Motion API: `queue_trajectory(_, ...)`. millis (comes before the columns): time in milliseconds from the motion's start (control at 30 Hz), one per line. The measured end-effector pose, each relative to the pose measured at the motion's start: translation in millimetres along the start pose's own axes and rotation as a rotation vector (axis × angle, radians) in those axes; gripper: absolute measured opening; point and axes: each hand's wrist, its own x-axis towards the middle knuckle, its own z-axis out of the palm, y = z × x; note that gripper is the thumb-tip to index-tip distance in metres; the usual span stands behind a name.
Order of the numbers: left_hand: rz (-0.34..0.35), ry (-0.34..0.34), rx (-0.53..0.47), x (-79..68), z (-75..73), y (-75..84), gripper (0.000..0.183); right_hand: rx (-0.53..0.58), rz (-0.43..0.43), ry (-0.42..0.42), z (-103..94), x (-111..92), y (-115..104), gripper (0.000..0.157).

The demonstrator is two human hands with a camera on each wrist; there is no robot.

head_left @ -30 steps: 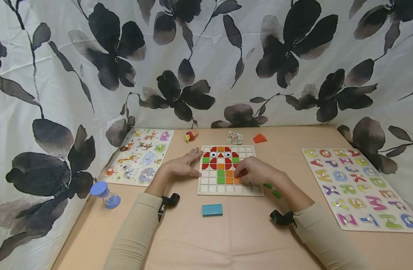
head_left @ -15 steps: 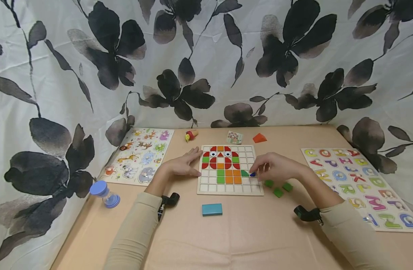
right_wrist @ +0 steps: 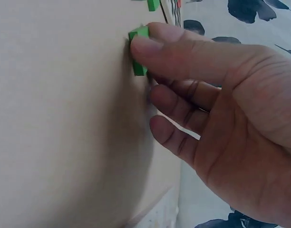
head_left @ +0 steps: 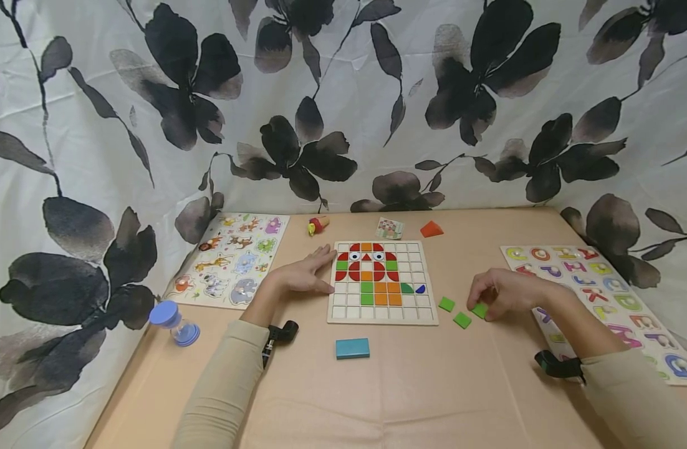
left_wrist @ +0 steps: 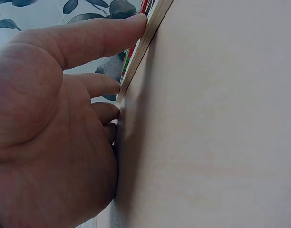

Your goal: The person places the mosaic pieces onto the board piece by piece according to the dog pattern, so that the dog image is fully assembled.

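Note:
A white grid board (head_left: 343,315) lies mid-table with colored tiles in its squares, red, green and orange. My left hand (head_left: 301,277) rests at the board's left edge, fingers extended; the left wrist view shows thumb and fingertips touching the board's side (left_wrist: 144,47). Off the board's right side, my right hand (head_left: 512,293) pinches a green square tile (right_wrist: 139,52) between thumb and index finger, at the tabletop. Two more green square tiles, one (head_left: 447,304) nearer the board and one (head_left: 462,320) in front, lie beside it. A blue half-round piece (head_left: 420,289) sits in the grid.
An animal puzzle board (head_left: 237,262) lies at left and a letter puzzle board (head_left: 596,305) at right, partly under the right arm. A blue hourglass (head_left: 176,324) stands front left. A teal box (head_left: 352,348) lies in front of the grid. An orange piece (head_left: 431,229) is behind.
My right hand has moved right, off the grid board, to a green tile on the table. Behind it, a green piece and the blue half-round piece now show in the grid. Left hand unmoved.

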Motion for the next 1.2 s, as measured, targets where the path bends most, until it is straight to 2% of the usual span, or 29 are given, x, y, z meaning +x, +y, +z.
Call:
queue_trajectory(167,0.005,0.002,0.007,1.1,0.8,-0.7,0.098,-0.027,0.041,0.038,2.3,3.5,-0.8,0.026)
queue_trajectory(333,0.003,-0.001,0.005,1.5,0.4,-0.8,0.098,-0.054,0.061,0.084,-1.4,14.7,-6.2,0.019)
queue_trajectory(533,0.004,0.003,-0.010,0.9,0.7,-0.9,0.098,-0.050,-0.025,0.206,-11.0,37.7,-26.6,0.014)
queue_trajectory(700,0.002,0.003,-0.017,0.0,0.5,-0.1,0.098,0.034,-0.069,0.263,-8.1,63.2,-54.9,0.012)
queue_trajectory(800,0.001,0.002,-0.021,-0.4,0.9,-0.3,0.098,0.073,-0.082,0.259,0.1,76.5,-65.0,0.012)
queue_trajectory(900,0.000,0.003,-0.021,-0.7,0.9,-0.5,0.097,0.067,-0.066,0.242,9.8,85.8,-72.1,0.011)
queue_trajectory(1100,0.006,0.005,-0.021,-0.7,1.1,0.8,0.098,0.049,0.014,0.202,25.4,94.5,-72.6,0.013)
queue_trajectory(1200,0.010,0.008,-0.021,-0.6,1.5,1.0,0.098,0.020,-0.005,0.189,29.4,97.1,-70.9,0.013)
